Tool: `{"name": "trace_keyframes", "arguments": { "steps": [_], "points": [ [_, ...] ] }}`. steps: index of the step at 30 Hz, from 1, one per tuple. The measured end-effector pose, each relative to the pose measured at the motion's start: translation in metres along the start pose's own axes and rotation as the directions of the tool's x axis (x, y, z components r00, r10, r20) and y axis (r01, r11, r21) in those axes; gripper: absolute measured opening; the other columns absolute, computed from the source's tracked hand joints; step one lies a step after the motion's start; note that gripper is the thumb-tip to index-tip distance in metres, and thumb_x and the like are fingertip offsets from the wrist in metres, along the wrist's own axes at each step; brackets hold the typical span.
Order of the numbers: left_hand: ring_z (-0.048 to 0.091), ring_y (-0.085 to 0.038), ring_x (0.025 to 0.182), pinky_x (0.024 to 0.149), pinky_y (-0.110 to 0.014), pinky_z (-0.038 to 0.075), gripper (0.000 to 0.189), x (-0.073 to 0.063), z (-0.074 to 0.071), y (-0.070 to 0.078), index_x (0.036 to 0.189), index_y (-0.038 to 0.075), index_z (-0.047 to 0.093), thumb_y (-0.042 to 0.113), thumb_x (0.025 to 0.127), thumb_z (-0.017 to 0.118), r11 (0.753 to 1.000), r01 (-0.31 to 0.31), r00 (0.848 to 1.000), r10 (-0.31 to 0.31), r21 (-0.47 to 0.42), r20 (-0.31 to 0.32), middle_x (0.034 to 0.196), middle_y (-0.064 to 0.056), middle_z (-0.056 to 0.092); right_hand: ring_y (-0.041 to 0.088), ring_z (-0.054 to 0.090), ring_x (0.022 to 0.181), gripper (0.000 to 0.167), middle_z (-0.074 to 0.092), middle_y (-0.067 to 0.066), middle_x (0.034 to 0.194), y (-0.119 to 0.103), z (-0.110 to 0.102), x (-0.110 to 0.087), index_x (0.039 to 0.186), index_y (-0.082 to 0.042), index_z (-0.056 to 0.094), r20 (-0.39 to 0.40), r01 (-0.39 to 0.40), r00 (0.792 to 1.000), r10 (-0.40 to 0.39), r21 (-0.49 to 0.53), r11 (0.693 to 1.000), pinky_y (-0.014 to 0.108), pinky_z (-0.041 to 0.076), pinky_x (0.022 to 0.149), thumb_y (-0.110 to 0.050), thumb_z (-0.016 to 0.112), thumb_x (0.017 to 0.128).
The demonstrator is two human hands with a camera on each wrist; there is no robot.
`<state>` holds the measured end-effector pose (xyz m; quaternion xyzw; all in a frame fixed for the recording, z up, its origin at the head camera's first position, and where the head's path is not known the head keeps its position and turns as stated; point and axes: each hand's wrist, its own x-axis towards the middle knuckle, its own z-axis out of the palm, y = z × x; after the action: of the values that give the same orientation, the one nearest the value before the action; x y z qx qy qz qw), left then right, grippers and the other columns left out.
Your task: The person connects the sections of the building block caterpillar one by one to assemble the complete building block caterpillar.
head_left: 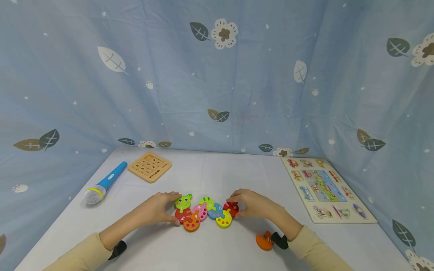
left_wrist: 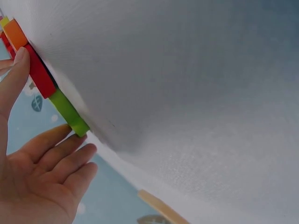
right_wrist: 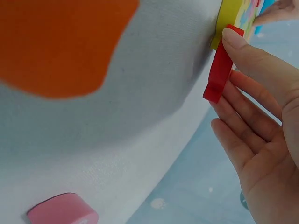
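A wooden caterpillar puzzle (head_left: 200, 211) of joined, numbered coloured pieces lies on the white table. At its left end is a green smiling head (head_left: 183, 202). My left hand (head_left: 159, 209) holds this end, thumb against the red "2" piece (left_wrist: 41, 72) and index fingertip at the green head (left_wrist: 69, 112); the other fingers extend past it. At the opposite end my right hand (head_left: 252, 203) grips the red "8" piece (right_wrist: 221, 65) between thumb and fingers. This piece sits against the yellow piece (head_left: 224, 219).
An orange piece (head_left: 264, 242) lies near the right forearm; a pink piece (right_wrist: 63, 210) shows in the right wrist view. Behind on the left are a blue toy microphone (head_left: 107, 180) and a wooden number board (head_left: 150, 167). A picture puzzle board (head_left: 327, 190) lies at right.
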<state>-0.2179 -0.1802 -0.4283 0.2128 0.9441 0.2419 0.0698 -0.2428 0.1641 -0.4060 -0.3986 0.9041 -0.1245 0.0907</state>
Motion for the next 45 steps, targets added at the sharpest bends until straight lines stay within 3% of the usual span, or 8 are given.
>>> {"name": "trace_keyframes", "arguments": {
  "steps": [12, 23, 31, 37, 41, 45],
  "points": [
    [0.045, -0.040, 0.129, 0.106, -0.056, 0.036, 0.090, -0.001, 0.001, -0.002, 0.131, 0.002, 0.058, 0.047, 0.060, 0.088, 1.000, -0.015, 1.000, 0.015, -0.007, -0.004, 0.138, -0.019, 0.052, 0.020, 0.058, 0.108, 0.048, 0.064, 0.004, 0.118, 0.000, 0.006, 0.002, 0.123, -0.009, 0.067, 0.025, -0.014, 1.000, 0.015, -0.021, 1.000, 0.030, 0.052, 0.092, -0.021, 0.081, 0.079],
    [0.043, -0.043, 0.129, 0.105, -0.060, 0.035, 0.091, -0.005, -0.001, -0.010, 0.135, 0.001, 0.054, 0.052, 0.064, 0.083, 0.994, -0.107, 0.994, 0.106, 0.007, 0.021, 0.140, -0.022, 0.048, 0.020, 0.058, 0.112, 0.051, 0.062, 0.004, 0.122, 0.000, 0.003, -0.005, 0.126, -0.008, 0.064, -0.009, 0.001, 1.000, -0.001, 0.017, 1.000, 0.031, 0.051, 0.094, -0.022, 0.081, 0.080],
    [0.043, -0.037, 0.131, 0.106, -0.054, 0.037, 0.085, -0.006, -0.006, -0.010, 0.135, 0.004, 0.055, 0.053, 0.070, 0.079, 0.981, -0.194, 0.980, 0.194, 0.004, 0.038, 0.142, -0.017, 0.048, 0.023, 0.058, 0.112, 0.044, 0.062, 0.006, 0.123, -0.001, -0.003, -0.022, 0.124, -0.007, 0.065, -0.069, -0.018, 0.997, 0.023, 0.083, 0.996, 0.037, 0.053, 0.093, -0.021, 0.077, 0.084],
    [0.043, -0.031, 0.133, 0.106, -0.048, 0.039, 0.072, -0.003, -0.009, -0.010, 0.136, 0.007, 0.055, 0.049, 0.080, 0.073, 0.971, -0.237, 0.969, 0.238, -0.015, 0.066, 0.143, -0.010, 0.049, 0.024, 0.058, 0.113, 0.042, 0.063, 0.005, 0.122, 0.006, -0.004, -0.040, 0.124, -0.006, 0.066, -0.120, -0.009, 0.993, 0.019, 0.083, 0.996, 0.041, 0.051, 0.095, -0.020, 0.076, 0.085],
    [0.043, -0.032, 0.132, 0.105, -0.049, 0.039, 0.063, -0.001, -0.009, -0.010, 0.136, 0.005, 0.054, 0.040, 0.086, 0.071, 0.967, -0.254, 0.965, 0.255, -0.015, 0.066, 0.142, -0.013, 0.049, 0.025, 0.058, 0.113, 0.043, 0.063, 0.006, 0.122, 0.011, -0.006, -0.052, 0.124, -0.006, 0.065, -0.159, 0.000, 0.987, 0.013, 0.080, 0.997, 0.042, 0.051, 0.094, -0.018, 0.076, 0.084],
    [0.042, -0.033, 0.133, 0.105, -0.049, 0.038, 0.064, 0.000, -0.009, -0.012, 0.137, 0.005, 0.054, 0.038, 0.085, 0.073, 0.969, -0.246, 0.966, 0.247, -0.025, 0.073, 0.142, -0.013, 0.049, 0.026, 0.059, 0.112, 0.043, 0.063, 0.006, 0.122, 0.016, -0.007, -0.065, 0.124, -0.006, 0.065, -0.196, -0.008, 0.980, 0.026, 0.090, 0.996, 0.043, 0.052, 0.093, -0.016, 0.077, 0.083]
  ]
}}
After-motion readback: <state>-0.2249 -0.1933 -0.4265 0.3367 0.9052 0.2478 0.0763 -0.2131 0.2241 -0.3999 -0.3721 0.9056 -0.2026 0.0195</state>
